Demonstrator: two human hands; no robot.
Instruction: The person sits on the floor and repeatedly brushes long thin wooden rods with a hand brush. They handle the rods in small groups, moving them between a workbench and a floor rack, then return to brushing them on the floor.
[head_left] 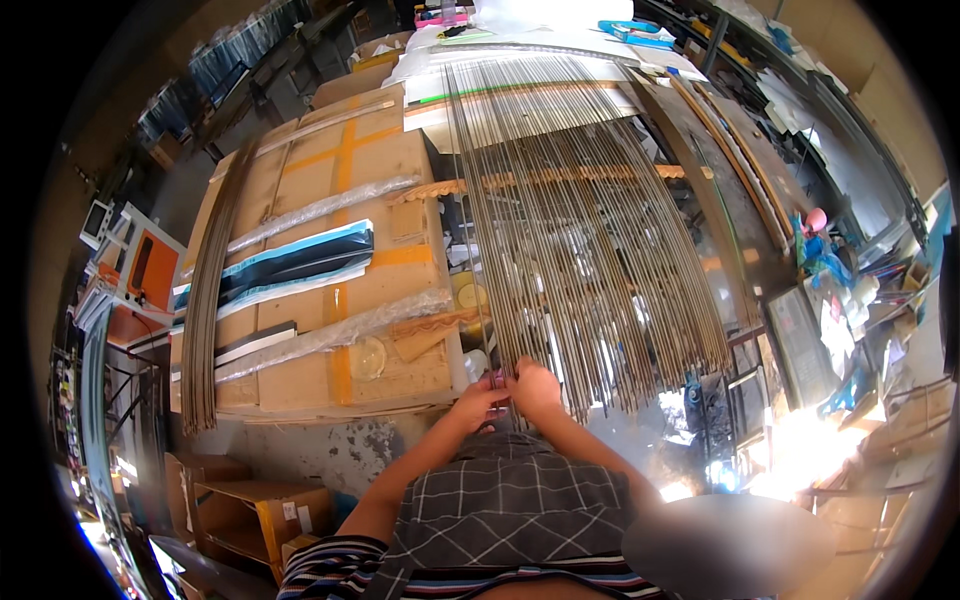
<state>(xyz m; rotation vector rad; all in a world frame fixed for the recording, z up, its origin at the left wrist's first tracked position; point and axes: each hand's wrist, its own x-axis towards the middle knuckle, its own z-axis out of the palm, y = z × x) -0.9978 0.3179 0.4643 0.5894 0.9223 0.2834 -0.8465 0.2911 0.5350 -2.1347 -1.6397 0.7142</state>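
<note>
Many long, thin brownish rods (590, 220) lie side by side, running away from me across twisted wooden bars (570, 174). At their near left ends my left hand (478, 404) is closed, fingers curled round a small pinkish-purple thing (497, 380) too small to name. My right hand (536, 386) meets it there, thumb and fingers pinched together; what they grip is hidden. Both hands are just in front of my dark checked apron (530, 490). The leftmost rod comes down close to the left hand's fingertips.
Left stand large cardboard boxes (300, 190) bearing bubble-wrap rolls (330, 335), blue-and-black film (300, 262) and a rod bundle (205, 300). A dark beam (715, 210) flanks the rods on the right. White sheeting (550, 15) covers the far end. Open cartons (250, 515) are at lower left.
</note>
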